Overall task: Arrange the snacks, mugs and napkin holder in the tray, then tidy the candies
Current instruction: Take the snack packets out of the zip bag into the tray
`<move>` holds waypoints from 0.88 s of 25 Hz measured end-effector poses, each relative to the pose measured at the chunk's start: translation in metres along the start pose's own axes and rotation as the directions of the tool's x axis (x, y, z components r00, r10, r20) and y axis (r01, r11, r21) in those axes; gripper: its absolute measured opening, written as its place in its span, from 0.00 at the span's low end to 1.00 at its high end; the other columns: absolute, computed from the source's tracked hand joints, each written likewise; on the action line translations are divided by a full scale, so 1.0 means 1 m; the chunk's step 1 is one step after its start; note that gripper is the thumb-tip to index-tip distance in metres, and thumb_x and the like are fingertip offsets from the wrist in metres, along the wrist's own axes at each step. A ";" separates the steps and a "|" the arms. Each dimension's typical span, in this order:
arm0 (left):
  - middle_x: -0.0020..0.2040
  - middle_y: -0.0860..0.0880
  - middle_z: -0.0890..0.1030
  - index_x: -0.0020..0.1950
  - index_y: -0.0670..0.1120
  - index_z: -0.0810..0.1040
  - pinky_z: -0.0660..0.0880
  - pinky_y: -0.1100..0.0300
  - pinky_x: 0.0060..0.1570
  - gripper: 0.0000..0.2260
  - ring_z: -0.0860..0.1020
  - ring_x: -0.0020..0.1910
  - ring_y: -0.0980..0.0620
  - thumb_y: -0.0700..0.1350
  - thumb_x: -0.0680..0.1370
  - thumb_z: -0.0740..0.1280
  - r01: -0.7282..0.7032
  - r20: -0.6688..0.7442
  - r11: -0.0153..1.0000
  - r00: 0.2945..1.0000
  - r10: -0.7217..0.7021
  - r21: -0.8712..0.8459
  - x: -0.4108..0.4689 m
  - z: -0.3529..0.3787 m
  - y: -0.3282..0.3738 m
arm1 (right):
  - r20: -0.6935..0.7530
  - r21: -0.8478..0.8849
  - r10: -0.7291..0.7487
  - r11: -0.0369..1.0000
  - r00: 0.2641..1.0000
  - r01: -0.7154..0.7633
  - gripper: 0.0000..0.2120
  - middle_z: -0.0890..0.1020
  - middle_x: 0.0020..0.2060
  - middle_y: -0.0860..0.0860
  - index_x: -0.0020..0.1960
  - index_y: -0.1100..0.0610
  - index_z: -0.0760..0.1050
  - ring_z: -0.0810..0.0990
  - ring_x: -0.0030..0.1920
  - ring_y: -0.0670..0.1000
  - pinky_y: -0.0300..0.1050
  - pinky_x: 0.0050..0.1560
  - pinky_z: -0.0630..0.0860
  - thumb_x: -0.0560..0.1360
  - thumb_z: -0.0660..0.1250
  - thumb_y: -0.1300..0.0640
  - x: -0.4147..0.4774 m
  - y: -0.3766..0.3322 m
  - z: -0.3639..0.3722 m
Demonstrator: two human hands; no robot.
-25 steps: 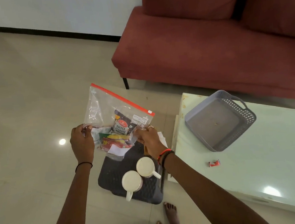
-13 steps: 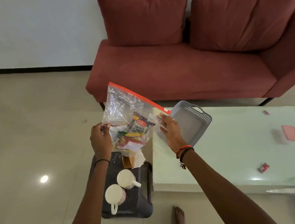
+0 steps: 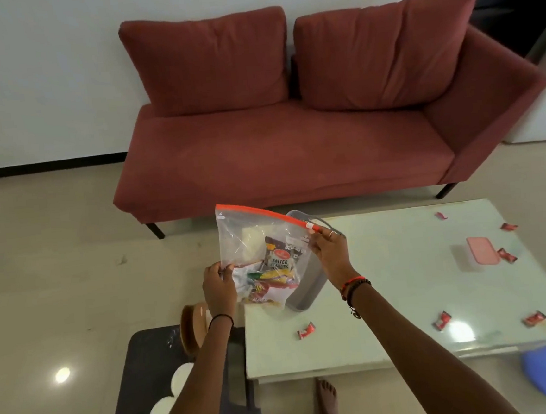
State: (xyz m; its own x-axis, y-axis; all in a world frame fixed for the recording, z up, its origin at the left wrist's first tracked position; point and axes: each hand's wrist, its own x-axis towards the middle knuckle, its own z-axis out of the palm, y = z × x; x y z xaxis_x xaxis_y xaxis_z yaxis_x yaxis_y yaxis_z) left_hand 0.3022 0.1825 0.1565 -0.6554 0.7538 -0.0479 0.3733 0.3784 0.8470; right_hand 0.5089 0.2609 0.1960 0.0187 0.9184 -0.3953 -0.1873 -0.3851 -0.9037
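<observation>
Held above the table [image 3: 405, 297] edge, before the tray [image 3: 307, 294]: snack bag [image 3: 259, 251], pinched low at its side by left grip [image 3: 219, 287], at the zip corner by right grip [image 3: 330, 254]. Seems light, floppy, slick; best taken by the stiffer zip.

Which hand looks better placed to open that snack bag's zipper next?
Probably right: the right hand pinches the zip bag just beside the white slider on its red zipper, while the left hand grips the lower side edge.

Snack bag [image 3: 262, 250] hides most of the tray [image 3: 309, 293].
</observation>
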 end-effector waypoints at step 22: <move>0.50 0.51 0.82 0.53 0.50 0.78 0.69 0.54 0.57 0.06 0.78 0.50 0.52 0.47 0.77 0.66 -0.559 0.116 0.764 0.824 0.554 0.320 -0.009 0.117 0.095 | 0.197 -0.344 -0.108 0.923 0.974 0.172 0.10 0.84 0.32 0.41 0.40 0.50 0.82 0.81 0.35 0.38 0.26 0.37 0.76 0.75 0.68 0.63 0.080 -0.037 -0.087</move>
State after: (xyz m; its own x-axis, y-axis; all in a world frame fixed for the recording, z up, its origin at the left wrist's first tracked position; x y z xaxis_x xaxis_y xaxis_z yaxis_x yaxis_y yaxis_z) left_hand 0.4209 0.2747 0.1757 -0.2568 0.8935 0.3684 0.8623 0.0397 0.5048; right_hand 0.6028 0.3406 0.1838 -0.1553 0.9544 -0.2549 0.1682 -0.2287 -0.9588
